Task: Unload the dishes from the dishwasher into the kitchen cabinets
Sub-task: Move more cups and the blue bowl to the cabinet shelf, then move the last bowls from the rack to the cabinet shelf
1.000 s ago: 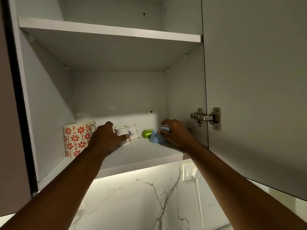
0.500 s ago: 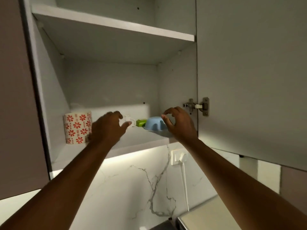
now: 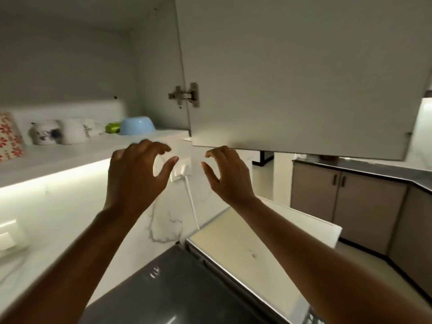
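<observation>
My left hand (image 3: 135, 174) and right hand (image 3: 228, 174), fingers loosely curled, holding nothing, below the cabinet shelf (image 3: 93, 150), blue bowl (image 3: 138, 128) upturned there at 11 o'clock, mugs (image 3: 67, 132) beside it, print blurred, unreadable

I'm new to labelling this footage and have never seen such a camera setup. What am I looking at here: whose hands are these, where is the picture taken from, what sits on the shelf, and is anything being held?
There is no machine: a person wears a wide-angle camera on the head, so you see their own two bare arms reaching forward. The left hand and right hand hang in the air below the open cabinet door, fingers loosely curled, holding nothing. On the cabinet shelf stand a red-flowered mug, two blurred white cups, a small green thing and an upturned blue bowl. Below are a marble wall and a dark countertop.
</observation>
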### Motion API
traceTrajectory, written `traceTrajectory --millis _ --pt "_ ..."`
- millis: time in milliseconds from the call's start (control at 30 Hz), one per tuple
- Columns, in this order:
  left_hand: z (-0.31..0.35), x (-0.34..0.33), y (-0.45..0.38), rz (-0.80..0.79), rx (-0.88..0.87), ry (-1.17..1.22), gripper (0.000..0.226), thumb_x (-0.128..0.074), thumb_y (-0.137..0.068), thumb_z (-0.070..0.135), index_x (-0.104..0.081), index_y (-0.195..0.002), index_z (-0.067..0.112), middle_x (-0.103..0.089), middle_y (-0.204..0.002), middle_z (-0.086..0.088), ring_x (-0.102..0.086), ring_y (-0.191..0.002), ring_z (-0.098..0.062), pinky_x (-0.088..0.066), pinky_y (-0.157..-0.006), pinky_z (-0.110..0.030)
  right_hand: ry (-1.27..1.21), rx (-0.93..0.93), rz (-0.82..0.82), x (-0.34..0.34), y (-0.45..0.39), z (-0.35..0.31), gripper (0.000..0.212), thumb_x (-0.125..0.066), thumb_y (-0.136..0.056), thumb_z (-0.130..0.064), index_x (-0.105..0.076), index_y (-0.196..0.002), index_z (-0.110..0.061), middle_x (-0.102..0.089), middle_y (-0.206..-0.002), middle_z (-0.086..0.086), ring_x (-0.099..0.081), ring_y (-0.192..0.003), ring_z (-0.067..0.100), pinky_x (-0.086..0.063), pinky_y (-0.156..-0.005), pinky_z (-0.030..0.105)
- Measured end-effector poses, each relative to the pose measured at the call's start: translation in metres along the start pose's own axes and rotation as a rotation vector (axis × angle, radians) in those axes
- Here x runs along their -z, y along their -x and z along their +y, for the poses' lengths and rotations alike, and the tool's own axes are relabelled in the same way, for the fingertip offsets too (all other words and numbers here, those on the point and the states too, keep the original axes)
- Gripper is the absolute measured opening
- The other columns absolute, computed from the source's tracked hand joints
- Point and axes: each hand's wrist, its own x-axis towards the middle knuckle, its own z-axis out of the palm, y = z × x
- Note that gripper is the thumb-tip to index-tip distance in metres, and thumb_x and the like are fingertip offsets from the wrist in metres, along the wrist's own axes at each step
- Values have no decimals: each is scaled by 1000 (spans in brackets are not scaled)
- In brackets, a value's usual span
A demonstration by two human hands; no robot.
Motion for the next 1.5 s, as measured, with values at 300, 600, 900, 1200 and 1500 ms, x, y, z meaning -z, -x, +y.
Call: traceTrajectory --millis 300,600,900,1200,1500 --pt "160 -65 131 -461 36 116 38 -63 -87 49 -62 -119 28 -64 -114 2 -62 -105 -25 -44 -90 -44 175 -175 -346 131 182 73 30 -62 -92 -35 -57 -118 -21 -57 -119 2 -58 -101 20 -56 -75 37" --pt "374 -110 223 -852 -22 218 53 -51 -89 61 -46 -133 33 -52 -127 2 -54 -118 -22 -42 -92 -42 352 -620 -640 320 362 149 40 -63 -87 -39 -56 -123 -25 -60 -115 1 -61 -102 26 -53 -78 37" --pt "497 -160 277 -1078 -25 283 61 -52 -90 62 -39 -140 31 -46 -137 0 -48 -126 -23 -43 -97 -44 494 -880 -702 437 450 216 39 -63 -90 -41 -54 -125 -27 -59 -115 -2 -58 -105 22 -53 -79 35" --pt "554 -266 282 -1194 -38 267 68 -56 -88 61 -36 -143 25 -43 -141 -8 -45 -130 -28 -39 -104 -54 459 -949 -844 432 483 293 53 -65 -87 -51 -51 -132 -27 -55 -125 -1 -57 -105 19 -51 -84 33" --pt "576 -366 281 -1367 9 236 71 -55 -87 62 -36 -143 23 -41 -144 -9 -43 -132 -29 -41 -101 -51 422 -1034 -944 392 499 389 62 -63 -85 -59 -48 -135 -26 -57 -124 2 -57 -105 21 -53 -86 38"
